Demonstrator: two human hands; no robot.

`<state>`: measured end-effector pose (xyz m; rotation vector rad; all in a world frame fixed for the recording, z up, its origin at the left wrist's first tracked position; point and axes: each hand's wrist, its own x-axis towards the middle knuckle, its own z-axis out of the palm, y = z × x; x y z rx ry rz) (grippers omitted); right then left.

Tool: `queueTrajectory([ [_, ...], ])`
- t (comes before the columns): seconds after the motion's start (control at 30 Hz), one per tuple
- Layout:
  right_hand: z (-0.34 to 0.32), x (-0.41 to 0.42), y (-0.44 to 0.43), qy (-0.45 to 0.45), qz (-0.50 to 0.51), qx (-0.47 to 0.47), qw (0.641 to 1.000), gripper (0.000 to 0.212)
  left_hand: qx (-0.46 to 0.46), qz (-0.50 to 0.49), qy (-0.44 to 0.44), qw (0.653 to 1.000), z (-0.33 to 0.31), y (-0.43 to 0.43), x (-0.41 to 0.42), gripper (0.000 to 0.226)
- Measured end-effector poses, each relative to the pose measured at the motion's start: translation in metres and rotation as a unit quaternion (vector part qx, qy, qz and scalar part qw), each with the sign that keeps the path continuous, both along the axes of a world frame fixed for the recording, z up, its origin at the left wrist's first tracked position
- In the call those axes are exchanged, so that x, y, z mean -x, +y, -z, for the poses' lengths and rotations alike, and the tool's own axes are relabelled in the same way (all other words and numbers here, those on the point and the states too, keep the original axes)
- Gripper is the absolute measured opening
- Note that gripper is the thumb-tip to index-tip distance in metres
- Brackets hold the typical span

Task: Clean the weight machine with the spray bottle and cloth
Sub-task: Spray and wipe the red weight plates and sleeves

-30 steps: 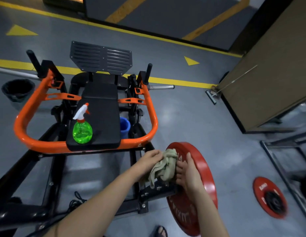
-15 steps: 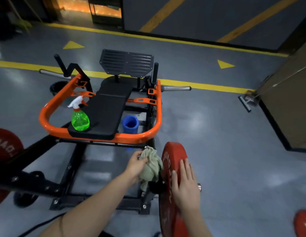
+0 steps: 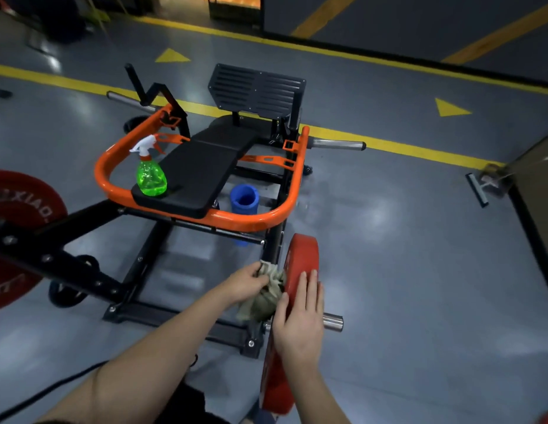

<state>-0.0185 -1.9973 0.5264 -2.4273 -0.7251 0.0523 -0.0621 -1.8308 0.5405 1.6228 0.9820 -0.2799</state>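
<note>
Left hand (image 3: pixel 246 283) still grips cloth (image 3: pixel 265 296); right hand (image 3: pixel 298 319), flat, now steadies red plate (image 3: pixel 301 258).

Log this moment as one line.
left hand: wiping with crumpled olive cloth | right hand: flat on red weight plate | green spray bottle: on black pad

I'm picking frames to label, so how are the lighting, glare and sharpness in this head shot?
Head view: dim overall, pale glare patches on the glossy grey floor; wide-angle bending of the yellow floor line; translucent green spray bottle and orange tubular frame sharp; brown panel at right edge smeared; olive cloth in the left hand slightly soft.
</note>
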Motion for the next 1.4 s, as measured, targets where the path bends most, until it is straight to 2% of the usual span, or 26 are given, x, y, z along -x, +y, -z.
queueTrajectory([
  [0.1, -0.003, 0.002, 0.000, -0.007, -0.001, 0.017, 1.000, 0.062, 0.036, -0.021, 0.008, 0.999, 0.003, -0.010, 0.011, 0.038],
  [0.17, -0.009, 0.004, 0.001, 0.009, 0.007, 0.033, 0.999, 0.063, 0.089, -0.087, -0.025, 0.992, 0.000, -0.014, 0.007, 0.026],
  [0.23, -0.012, 0.003, 0.002, 0.017, 0.011, 0.037, 0.999, 0.063, 0.134, -0.128, -0.056, 0.981, -0.001, -0.017, -0.002, 0.025],
  [0.4, -0.007, -0.007, 0.006, 0.008, 0.003, 0.030, 0.999, 0.066, 0.108, -0.138, -0.062, 0.983, 0.018, -0.018, -0.031, 0.055],
  [0.47, -0.008, -0.008, 0.010, 0.012, 0.005, 0.040, 0.999, 0.066, 0.112, -0.171, -0.068, 0.977, 0.030, -0.011, -0.042, 0.058],
  [0.57, -0.010, -0.009, 0.013, 0.007, 0.003, 0.059, 0.998, 0.066, 0.104, -0.215, -0.084, 0.967, 0.034, -0.004, -0.065, 0.049],
  [0.73, -0.015, -0.009, 0.009, 0.004, 0.011, 0.085, 0.996, 0.066, 0.034, -0.126, -0.030, 0.991, 0.022, 0.001, -0.074, 0.054],
  [0.83, -0.018, -0.007, 0.012, -0.006, 0.011, 0.084, 0.996, 0.067, 0.024, -0.081, -0.036, 0.996, 0.019, 0.001, -0.061, 0.039],
  [0.93, -0.015, -0.005, 0.011, -0.012, 0.017, 0.081, 0.996, 0.066, 0.019, -0.047, -0.049, 0.998, 0.018, -0.010, -0.046, 0.033],
  [1.03, -0.017, -0.004, 0.013, -0.008, 0.023, 0.076, 0.997, 0.065, 0.038, -0.052, -0.068, 0.996, 0.023, -0.016, -0.038, 0.029],
  [1.2, -0.018, -0.007, 0.015, -0.009, 0.025, 0.077, 0.997, 0.065, -0.029, -0.110, -0.175, 0.978, 0.021, 0.007, -0.076, 0.036],
  [1.33, -0.018, -0.006, 0.017, 0.002, 0.021, 0.088, 0.996, 0.065, 0.001, -0.158, -0.145, 0.977, 0.035, 0.023, -0.100, 0.028],
  [1.4, -0.016, -0.005, 0.016, 0.001, 0.017, 0.085, 0.996, 0.064, 0.005, -0.158, -0.121, 0.980, 0.041, 0.018, -0.095, 0.032],
])
